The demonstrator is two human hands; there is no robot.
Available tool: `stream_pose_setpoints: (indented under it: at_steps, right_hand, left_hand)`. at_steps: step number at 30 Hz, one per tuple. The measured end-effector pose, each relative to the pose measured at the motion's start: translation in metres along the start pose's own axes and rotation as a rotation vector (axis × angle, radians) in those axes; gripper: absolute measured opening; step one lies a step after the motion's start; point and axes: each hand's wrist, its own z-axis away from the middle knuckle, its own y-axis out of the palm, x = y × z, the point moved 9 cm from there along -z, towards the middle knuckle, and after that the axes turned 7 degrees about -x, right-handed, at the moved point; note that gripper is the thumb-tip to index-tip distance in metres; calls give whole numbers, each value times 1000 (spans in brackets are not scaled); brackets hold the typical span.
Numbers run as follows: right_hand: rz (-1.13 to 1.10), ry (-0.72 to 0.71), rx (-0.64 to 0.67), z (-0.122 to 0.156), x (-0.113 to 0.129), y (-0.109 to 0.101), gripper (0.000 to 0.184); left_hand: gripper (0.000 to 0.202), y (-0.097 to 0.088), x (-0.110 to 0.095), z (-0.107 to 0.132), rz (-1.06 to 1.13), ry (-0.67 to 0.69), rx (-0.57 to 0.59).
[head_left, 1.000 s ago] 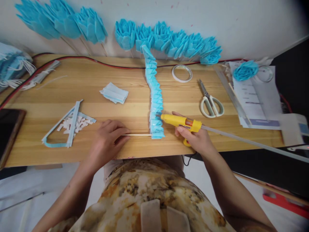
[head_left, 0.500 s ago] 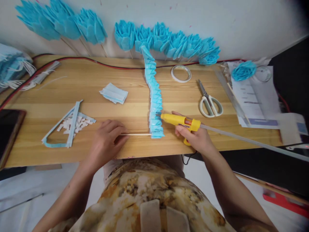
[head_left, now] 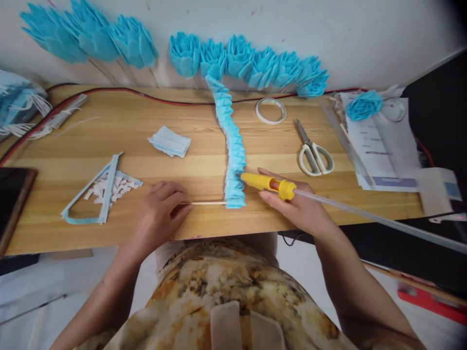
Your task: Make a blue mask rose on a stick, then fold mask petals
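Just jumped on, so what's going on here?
The left grip holds a stick whose far end meets the folded blue strip. The right grip holds a glue gun, its nozzle at the strip's lower part; whether they touch is unclear. Scissors and tape lie nearby.

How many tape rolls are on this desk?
2: one tape roll left of the scissors; a second roll, apparently, on the papers, right of the blue flower there. More may be hidden.
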Motion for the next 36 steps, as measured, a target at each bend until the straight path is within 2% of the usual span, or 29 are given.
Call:
stream_pose_setpoints:
  at_steps: [7, 10, 12, 15, 17, 19, 23, 25, 31, 36]
  right_hand:
    - [24, -2, 20, -4, -6, -8, 39]
    - [-14, -6, 42, -5, -6, -7, 37]
    - [-29, -10, 64, -5, -6, -5, 37]
    - [-8, -7, 84, -5, -6, -4, 42]
    - [17, -4, 87, -4, -7, -3, 45]
    - [35, -2, 94, -3, -8, -2, 48]
    - [42, 1, 93, -3, -8, -2, 51]
    - [39, -4, 93, -3, -8, -2, 51]
    - [21, -10, 96, -5, -6, 0, 50]
    - [-10, 22, 68, 2, -17, -14, 45]
  left_hand:
    - [18, 4, 4, 4, -5, -16, 14]
    - [19, -1, 1, 1, 6, 9, 19]
    - [22, -8, -7, -8, 11, 54, 39]
    - [24, -17, -25, -34, -14, 162, 61]
    - [27, -8, -33, -54, -36, 223, 134]
    - [33, 13, -35, -70, -57, 288, 213]
    - [37, 57, -22, -91, -165, 369, 282]
    - [37, 71, -14, -95, -203, 372, 309]
    - [39, 81, -7, -97, -245, 345, 367]
    - [42, 83, -5, -96, -226, 346, 355]
